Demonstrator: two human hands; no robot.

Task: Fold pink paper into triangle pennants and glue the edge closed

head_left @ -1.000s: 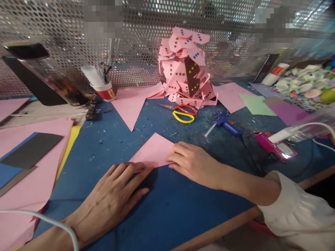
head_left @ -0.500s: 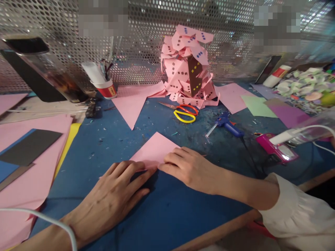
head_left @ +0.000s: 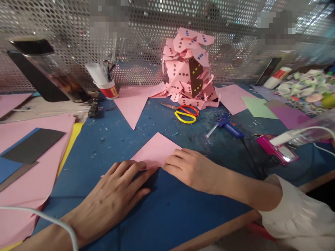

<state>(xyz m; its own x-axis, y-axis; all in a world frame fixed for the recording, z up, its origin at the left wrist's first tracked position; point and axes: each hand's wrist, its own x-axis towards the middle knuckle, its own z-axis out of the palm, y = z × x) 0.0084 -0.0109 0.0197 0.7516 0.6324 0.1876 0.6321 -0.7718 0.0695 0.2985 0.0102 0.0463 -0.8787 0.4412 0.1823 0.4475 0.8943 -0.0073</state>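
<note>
A sheet of pink paper (head_left: 156, 150) lies on the blue tabletop between my hands, one corner pointing away from me. Its near edge looks folded and runs under my fingers. My left hand (head_left: 115, 191) rests across the left part of that edge, fingers stretched out and apart. On the right part, my right hand (head_left: 187, 170) has its fingers bent and drawn together, pinching or pressing the edge; its fingertips partly hide the paper. Beyond the sheet are scissors (head_left: 187, 114) with one red and one yellow handle, and a blue glue gun (head_left: 230, 127).
At the back stands a pile of pink paper pieces (head_left: 180, 69) with printed squares. Pink sheets (head_left: 23, 205) and dark card (head_left: 34, 144) lie left. A cup of tools (head_left: 108, 90) and a bottle (head_left: 60, 75) stand behind; a magenta device (head_left: 277, 150) sits right.
My right hand has slid slightly right along the paper's near edge, away from my left fingertips. My left hand stays in place. The whole view has shifted a little.
</note>
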